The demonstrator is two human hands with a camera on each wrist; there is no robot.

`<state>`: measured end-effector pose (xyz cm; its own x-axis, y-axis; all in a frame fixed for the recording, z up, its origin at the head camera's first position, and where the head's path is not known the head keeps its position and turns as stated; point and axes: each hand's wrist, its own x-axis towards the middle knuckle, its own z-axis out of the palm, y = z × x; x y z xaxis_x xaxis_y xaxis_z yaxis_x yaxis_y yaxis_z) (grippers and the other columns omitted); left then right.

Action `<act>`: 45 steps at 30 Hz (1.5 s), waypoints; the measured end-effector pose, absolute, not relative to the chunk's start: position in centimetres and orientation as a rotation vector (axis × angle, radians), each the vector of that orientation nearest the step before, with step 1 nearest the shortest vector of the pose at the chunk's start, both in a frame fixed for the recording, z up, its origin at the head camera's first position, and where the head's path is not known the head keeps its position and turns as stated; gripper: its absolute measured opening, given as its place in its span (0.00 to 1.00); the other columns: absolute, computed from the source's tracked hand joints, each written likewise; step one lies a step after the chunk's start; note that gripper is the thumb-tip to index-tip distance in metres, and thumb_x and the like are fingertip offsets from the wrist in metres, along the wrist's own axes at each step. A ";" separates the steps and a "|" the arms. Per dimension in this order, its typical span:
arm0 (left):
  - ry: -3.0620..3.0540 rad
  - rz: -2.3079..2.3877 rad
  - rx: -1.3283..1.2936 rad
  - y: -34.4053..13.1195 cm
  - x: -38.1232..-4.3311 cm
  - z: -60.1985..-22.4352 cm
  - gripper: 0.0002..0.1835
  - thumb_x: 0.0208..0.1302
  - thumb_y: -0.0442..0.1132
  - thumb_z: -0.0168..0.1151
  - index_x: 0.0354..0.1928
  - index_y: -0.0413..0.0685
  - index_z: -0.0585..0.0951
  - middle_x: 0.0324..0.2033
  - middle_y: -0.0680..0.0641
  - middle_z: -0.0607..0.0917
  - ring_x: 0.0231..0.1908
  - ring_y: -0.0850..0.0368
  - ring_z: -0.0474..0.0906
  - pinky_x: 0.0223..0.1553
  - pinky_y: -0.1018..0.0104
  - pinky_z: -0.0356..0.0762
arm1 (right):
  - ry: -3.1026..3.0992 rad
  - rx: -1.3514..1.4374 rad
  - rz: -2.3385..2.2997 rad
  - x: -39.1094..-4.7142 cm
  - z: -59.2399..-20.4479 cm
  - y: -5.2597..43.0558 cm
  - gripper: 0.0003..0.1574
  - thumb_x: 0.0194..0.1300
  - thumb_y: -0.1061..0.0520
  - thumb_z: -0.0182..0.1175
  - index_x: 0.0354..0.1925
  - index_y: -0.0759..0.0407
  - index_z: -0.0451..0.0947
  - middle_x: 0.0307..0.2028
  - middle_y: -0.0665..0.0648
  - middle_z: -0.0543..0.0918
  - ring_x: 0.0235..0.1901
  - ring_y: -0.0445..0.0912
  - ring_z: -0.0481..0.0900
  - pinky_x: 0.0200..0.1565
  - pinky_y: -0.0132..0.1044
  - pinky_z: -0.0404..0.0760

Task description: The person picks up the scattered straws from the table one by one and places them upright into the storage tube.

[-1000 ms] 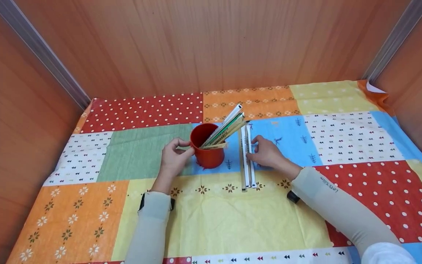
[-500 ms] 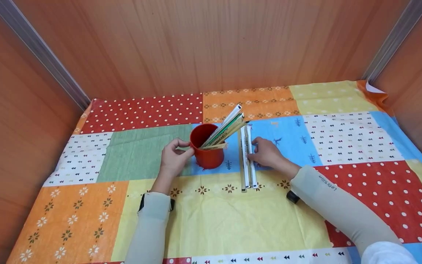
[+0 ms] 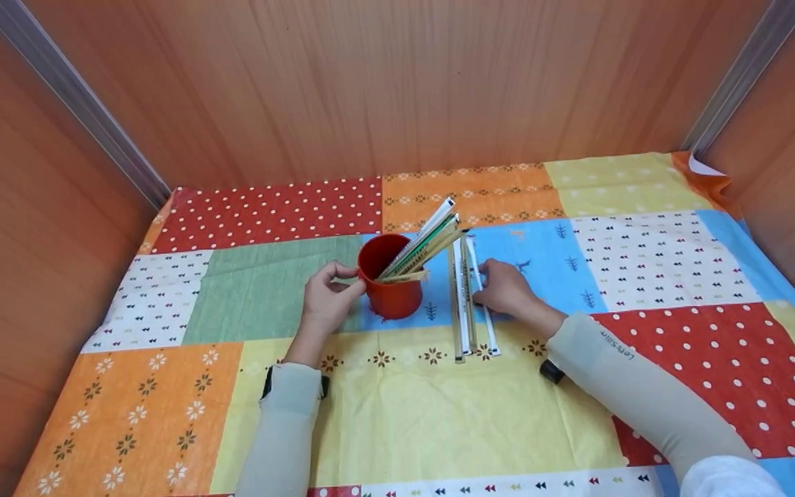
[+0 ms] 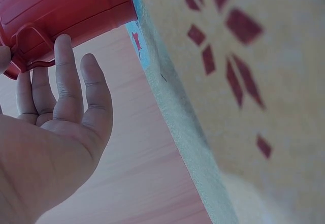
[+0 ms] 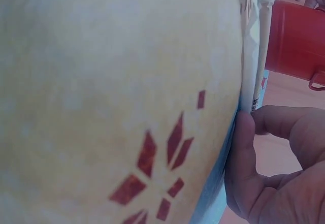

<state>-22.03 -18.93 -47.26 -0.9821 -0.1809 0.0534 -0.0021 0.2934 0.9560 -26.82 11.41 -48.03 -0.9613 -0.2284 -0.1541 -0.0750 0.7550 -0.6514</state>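
A red mug (image 3: 395,297) with a side handle (image 4: 33,36) stands upright on the patchwork cloth. My left hand (image 3: 328,297) holds it at the handle, thumb and index finger by the rim; two other fingers reach out along its side in the left wrist view. Several long wrapped sticks (image 3: 425,241), white, green and tan, lean out of the mug to the right. My right hand (image 3: 510,288) pinches a slim white-wrapped stick (image 3: 491,335) between thumb and index finger. Left of it, more white and tan wrapped sticks (image 3: 462,310) lie side by side on the cloth.
The patterned tablecloth (image 3: 439,414) covers the table, its far right corner (image 3: 708,172) folded up. Wood-grain panels (image 3: 404,83) enclose the back and both sides.
The lower end of the white stick at my right hand has swung right, away from the others, and my right hand has shifted slightly right. My left hand and the mug stay put.
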 end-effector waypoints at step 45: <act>-2.404 -1.808 0.168 -19.0 -21.9 -47.1 0.09 0.56 0.40 0.67 0.39 0.49 0.81 0.44 0.49 0.83 0.30 0.53 0.79 0.28 0.66 0.74 | 2.488 -0.241 -1.689 -24.0 -43.7 10.0 0.19 0.62 0.60 0.58 0.48 0.57 0.62 0.28 0.55 0.77 0.22 0.61 0.81 0.29 0.58 0.82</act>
